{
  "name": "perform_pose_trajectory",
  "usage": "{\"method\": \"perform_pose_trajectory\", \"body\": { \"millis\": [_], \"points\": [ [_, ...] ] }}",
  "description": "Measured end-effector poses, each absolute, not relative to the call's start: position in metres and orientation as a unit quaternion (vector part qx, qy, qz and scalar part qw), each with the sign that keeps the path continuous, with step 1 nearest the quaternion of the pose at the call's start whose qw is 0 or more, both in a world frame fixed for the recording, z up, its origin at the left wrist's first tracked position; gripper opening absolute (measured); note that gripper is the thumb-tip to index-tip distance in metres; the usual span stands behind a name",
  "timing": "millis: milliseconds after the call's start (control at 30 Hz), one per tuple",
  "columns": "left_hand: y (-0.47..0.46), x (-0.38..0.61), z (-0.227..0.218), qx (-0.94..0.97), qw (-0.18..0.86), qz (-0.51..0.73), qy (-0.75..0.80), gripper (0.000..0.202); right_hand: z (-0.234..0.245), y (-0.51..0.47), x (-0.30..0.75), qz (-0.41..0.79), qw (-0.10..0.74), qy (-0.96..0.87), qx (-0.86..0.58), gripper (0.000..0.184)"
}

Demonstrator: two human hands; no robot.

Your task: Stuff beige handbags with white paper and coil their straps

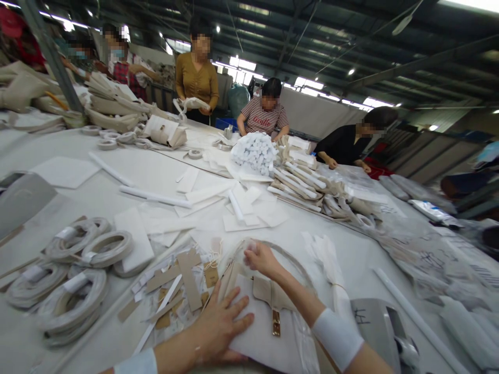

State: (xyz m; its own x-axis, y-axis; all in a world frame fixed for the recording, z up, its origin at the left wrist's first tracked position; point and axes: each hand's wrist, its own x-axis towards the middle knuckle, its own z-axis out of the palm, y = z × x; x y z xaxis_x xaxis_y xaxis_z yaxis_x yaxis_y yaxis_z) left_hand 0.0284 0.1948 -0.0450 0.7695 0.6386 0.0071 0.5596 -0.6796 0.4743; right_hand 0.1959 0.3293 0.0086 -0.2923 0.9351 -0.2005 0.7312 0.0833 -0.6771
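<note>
A cream handbag (268, 332) with a gold clasp lies flat on the table just in front of me. My left hand (218, 327) rests flat on its left part, fingers spread. My right hand (260, 258) is closed at the bag's far end, pinching something small and pale beside the curved handle (290, 259); what it holds is too small to name. Both wrists wear white cuffs.
Coiled white straps (74, 275) lie at the left, cardboard tags and strips (183, 280) beside the bag, white paper sheets (241, 208) mid-table, folded bags (300, 176) beyond. Several people work along the far side. A grey machine part (374, 327) sits at right.
</note>
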Motion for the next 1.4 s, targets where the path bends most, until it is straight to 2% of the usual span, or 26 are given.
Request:
{"method": "perform_pose_trajectory", "body": {
  "millis": [200, 267, 367, 433, 633, 767, 867, 1033, 1167, 1267, 1333, 1400],
  "points": [
    [0.197, 0.027, -0.039, 0.916, 0.23, 0.106, 0.311, 0.078, -0.011, 0.238, 0.208, 0.314, 0.216, -0.767, -0.516, 0.03],
    [0.196, 0.029, -0.04, 0.916, 0.212, 0.112, 0.321, 0.071, -0.031, 0.212, 0.215, 0.278, 0.231, -0.799, -0.481, 0.031],
    [0.192, 0.033, -0.045, 0.911, 0.194, 0.112, 0.345, 0.049, -0.057, 0.191, 0.223, 0.205, 0.25, -0.834, -0.448, 0.037],
    [0.187, 0.036, -0.051, 0.905, 0.189, 0.123, 0.36, 0.044, -0.064, 0.185, 0.224, 0.186, 0.268, -0.83, -0.453, 0.038],
    [0.175, 0.043, -0.076, 0.866, 0.138, 0.171, 0.449, 0.057, -0.046, 0.182, 0.213, 0.205, 0.271, -0.81, -0.478, 0.032],
    [0.176, 0.044, -0.079, 0.887, 0.114, 0.155, 0.421, 0.071, -0.038, 0.181, 0.207, 0.176, 0.265, -0.838, -0.443, 0.037],
    [0.178, 0.043, -0.073, 0.894, 0.124, 0.121, 0.413, 0.065, -0.029, 0.168, 0.213, 0.16, 0.257, -0.853, -0.425, 0.036],
    [0.178, 0.044, -0.06, 0.906, 0.106, 0.057, 0.405, 0.05, -0.035, 0.098, 0.249, 0.081, 0.343, -0.81, -0.468, 0.027],
    [0.179, 0.042, -0.049, 0.914, 0.115, -0.002, 0.39, 0.057, -0.071, 0.047, 0.258, 0.02, 0.286, -0.82, -0.495, 0.03],
    [0.18, 0.04, -0.038, 0.923, 0.12, -0.056, 0.362, 0.086, -0.092, 0.043, 0.241, -0.021, 0.226, -0.782, -0.581, 0.042],
    [0.18, 0.04, -0.033, 0.926, 0.112, -0.084, 0.351, 0.096, -0.097, 0.05, 0.228, -0.032, 0.201, -0.752, -0.627, 0.031],
    [0.179, 0.041, -0.031, 0.926, 0.1, -0.099, 0.351, 0.093, -0.096, 0.056, 0.219, -0.039, 0.185, -0.743, -0.642, 0.02]
  ]
}}
